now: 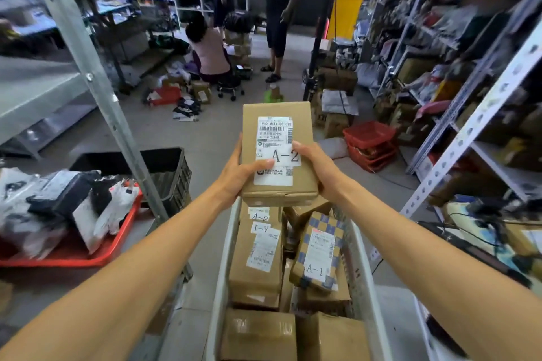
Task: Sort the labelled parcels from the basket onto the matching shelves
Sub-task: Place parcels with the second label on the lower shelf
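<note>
I hold a brown cardboard parcel [278,114] marked "A-2" on its white label, raised above the basket. My left hand [237,170] grips its left side with the thumb across the label. My right hand [318,167] grips its right side. Below stands a white basket [362,267] with several cardboard parcels in it. One brown parcel [258,255] there carries an "A-1" sticker upside down. A blue-checked parcel [318,252] beside it is also marked "A-1".
A grey metal shelf unit [96,79] stands to my left, with a red tray [117,240] of bagged parcels and a black crate [173,173] at its foot. White perforated shelving [481,114] lines the right. Stacked red baskets [371,141] sit ahead. Three people work farther down the aisle.
</note>
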